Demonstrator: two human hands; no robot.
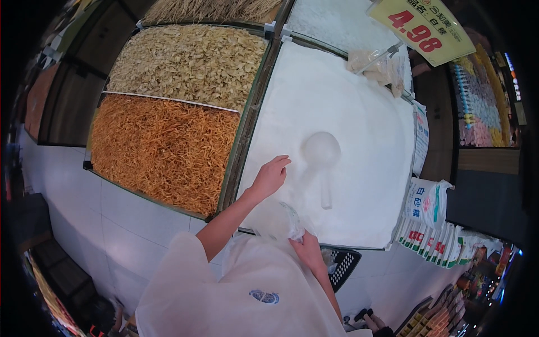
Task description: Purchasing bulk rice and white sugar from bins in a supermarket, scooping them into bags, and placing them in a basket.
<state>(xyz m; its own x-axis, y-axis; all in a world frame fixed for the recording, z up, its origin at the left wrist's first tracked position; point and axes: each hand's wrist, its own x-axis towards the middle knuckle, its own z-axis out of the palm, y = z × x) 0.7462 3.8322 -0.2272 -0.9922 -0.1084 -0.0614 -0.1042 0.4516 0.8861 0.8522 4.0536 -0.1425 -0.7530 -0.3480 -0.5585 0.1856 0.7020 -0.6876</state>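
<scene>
White sugar (362,118) fills a wide bin in front of me. A clear plastic scoop (321,151) lies on it, its handle pointing towards me. My left hand (271,175) is over the sugar, left of the scoop, with nothing in it and the fingers slightly bent. Near my body, at the bin's front edge, my right hand (304,246) grips a thin clear plastic bag (273,221) that bears faint green print. The bag's contents, if any, cannot be made out.
Left of the sugar are bins of orange dried strands (164,147) and pale dried slices (189,63). A yellow price sign (421,29) stands at the back right, beside a bag of brown stuff (374,67). Packed sugar bags (425,202) stand at right; a black basket (343,267) is below.
</scene>
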